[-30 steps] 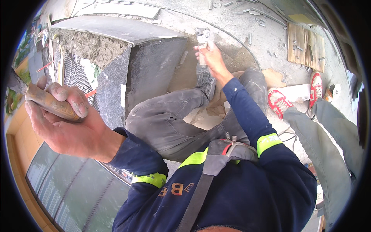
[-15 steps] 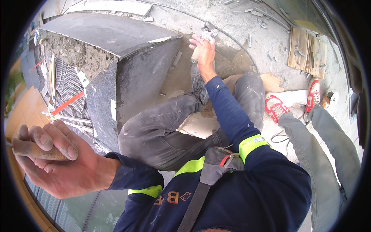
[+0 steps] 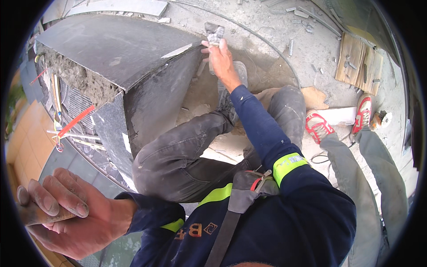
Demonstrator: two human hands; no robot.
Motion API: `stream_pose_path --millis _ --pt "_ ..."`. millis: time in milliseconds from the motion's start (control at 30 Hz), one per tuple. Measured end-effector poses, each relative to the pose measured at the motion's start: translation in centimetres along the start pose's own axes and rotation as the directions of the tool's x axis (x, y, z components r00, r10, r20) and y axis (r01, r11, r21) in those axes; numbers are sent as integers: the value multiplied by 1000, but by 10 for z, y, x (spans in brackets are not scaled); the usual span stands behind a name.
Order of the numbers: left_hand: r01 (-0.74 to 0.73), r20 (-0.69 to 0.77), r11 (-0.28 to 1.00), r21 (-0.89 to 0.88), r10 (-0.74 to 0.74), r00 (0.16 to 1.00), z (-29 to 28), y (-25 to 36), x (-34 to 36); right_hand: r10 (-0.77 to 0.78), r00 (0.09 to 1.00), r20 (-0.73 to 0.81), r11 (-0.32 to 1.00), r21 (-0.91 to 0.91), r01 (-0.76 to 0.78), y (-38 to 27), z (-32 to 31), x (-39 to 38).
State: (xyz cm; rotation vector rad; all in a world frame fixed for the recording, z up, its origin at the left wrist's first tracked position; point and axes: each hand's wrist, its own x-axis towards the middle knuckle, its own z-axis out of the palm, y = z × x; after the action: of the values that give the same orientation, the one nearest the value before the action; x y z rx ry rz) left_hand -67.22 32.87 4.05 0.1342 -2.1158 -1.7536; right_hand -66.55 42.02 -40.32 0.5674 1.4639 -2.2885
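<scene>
My left hand (image 3: pixel 78 213) is closed around a worn wooden tool handle (image 3: pixel 46 214). The rest of that tool lies beyond the dark rim of the picture. Farther ahead, my right hand (image 3: pixel 223 66) grips a small scraper (image 3: pixel 214 32), its short blade smeared with grey-white mortar and pointing away from me. That blade is just right of the far corner of a dark grey stone slab (image 3: pixel 120 49), apparently above the floor. The slab tops a block whose dark side panel (image 3: pixel 162 95) faces my legs. Rough grey mortar (image 3: pixel 80 71) shows along its left side.
Wire mesh (image 3: pixel 80 107) and a red strap (image 3: pixel 76 121) are at the block's left. A cable (image 3: pixel 262 38) curves over the debris-strewn floor. At right are wooden boards (image 3: pixel 359 64) and another person's legs in red-and-white shoes (image 3: pixel 319 126). An angle grinder (image 3: pixel 383 119) lies beside them.
My right hand has moved left and slightly away with the scraper, whose blade now shows more plainly. The left hand sits lower in view, still around the wooden handle. The view has shifted slightly.
</scene>
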Motion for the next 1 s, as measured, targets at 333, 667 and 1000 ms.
stream_pose_path --millis 333,667,1000 --pt "81 30 996 -36 -80 996 5 2 6 496 842 213 831 -397 -389 -62 -55 35" --pt "123 -5 992 -41 -123 992 9 4 10 580 792 189 603 -753 -262 -75 -38 72" --pt "163 -19 981 -106 -166 986 11 -7 29 674 732 101 572 -698 -430 -70 -34 83"
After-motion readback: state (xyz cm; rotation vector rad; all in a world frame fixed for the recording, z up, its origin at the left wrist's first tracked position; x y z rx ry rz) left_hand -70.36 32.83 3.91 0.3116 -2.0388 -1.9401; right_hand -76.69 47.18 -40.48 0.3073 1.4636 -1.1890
